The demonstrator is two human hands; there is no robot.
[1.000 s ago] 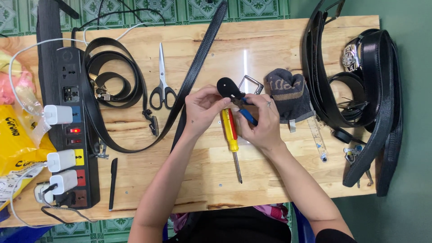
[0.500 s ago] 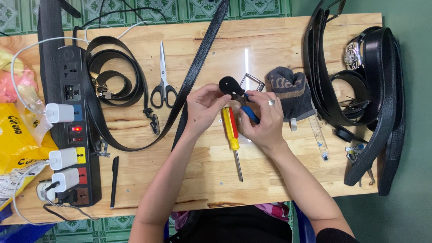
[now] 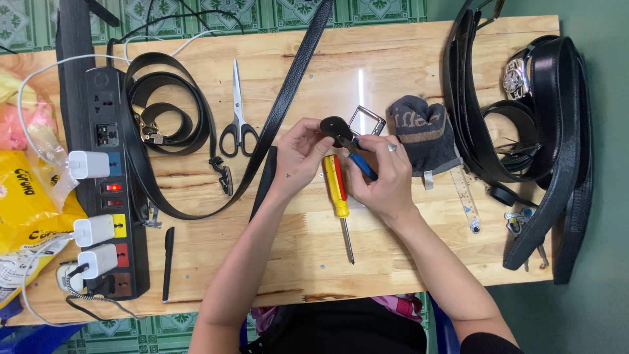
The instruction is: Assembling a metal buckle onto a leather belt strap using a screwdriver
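My left hand (image 3: 300,156) grips the rounded end of a black belt (image 3: 335,126) at the middle of the wooden table (image 3: 393,59). My right hand (image 3: 382,172) holds a blue-handled tool (image 3: 362,164) whose tip meets that belt end. A silver rectangular buckle (image 3: 368,120) lies just behind the belt end. Between my hands a yellow and red screwdriver (image 3: 339,195) lies on the table, shaft pointing toward me. The long strap of a black belt (image 3: 288,98) runs diagonally from the far edge toward my left wrist.
Black-handled scissors (image 3: 237,121) lie left of my hands. A coiled black belt (image 3: 164,124) and a black power strip (image 3: 105,190) with white chargers sit at the left, next to a yellow bag (image 3: 26,203). A dark cloth (image 3: 419,131), clear ruler (image 3: 466,196) and several belts (image 3: 550,131) lie right.
None of note: both hands stay on the belt end with only small finger shifts.
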